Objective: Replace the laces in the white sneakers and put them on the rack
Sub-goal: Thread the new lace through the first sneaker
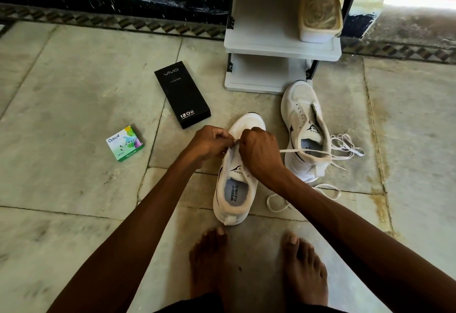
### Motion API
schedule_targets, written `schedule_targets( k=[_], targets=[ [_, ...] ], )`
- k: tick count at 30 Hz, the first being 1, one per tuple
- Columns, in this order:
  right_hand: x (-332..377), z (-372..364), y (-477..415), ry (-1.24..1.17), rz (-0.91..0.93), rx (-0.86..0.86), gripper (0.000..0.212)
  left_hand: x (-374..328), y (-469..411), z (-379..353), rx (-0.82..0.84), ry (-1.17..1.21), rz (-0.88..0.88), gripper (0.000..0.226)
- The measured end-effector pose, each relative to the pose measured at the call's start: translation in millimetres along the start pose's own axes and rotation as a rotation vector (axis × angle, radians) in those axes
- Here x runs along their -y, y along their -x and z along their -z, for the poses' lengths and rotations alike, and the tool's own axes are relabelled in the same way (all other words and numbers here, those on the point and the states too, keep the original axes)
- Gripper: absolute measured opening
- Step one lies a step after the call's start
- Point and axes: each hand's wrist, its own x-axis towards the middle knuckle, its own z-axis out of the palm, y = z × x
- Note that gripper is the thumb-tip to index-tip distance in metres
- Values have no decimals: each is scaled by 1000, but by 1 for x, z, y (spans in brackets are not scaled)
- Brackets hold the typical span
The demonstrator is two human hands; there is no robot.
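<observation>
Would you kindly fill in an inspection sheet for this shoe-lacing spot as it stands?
Surface: tiled stone floor, stained in places.
Job's things: near sneaker upright under both hands; far sneaker by the rack, eyelets look bare; loose laces beside it.
Clutter: black box and green box on the floor; tub on the rack's shelf.
Grips: left hand and right hand both pinch the lace at the near sneaker.
Cables: nothing seen.
Surroundings: patterned wall base; bare feet.

Near sneaker (234,194) white, dark side stripe, grey insole. Far sneaker (303,125) same. Laces (286,150) white. Rack (281,46) pale grey, black uprights. Phone box (182,94) black, white lettering. Small box (125,143) green-white. Floor (74,85) grey-beige; border band (98,20) dark zigzag.
</observation>
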Motion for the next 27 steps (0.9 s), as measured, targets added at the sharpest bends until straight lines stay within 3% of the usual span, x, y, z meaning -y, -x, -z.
schedule_targets(
  k=[7, 27],
  targets=[
    [-6, 1, -6, -132, -45, 10, 17, 1, 1, 1, 18, 1, -10, 14],
    [2, -9, 3, -72, -40, -21, 15, -5, 2, 5, 86, -5, 35, 8]
  ],
)
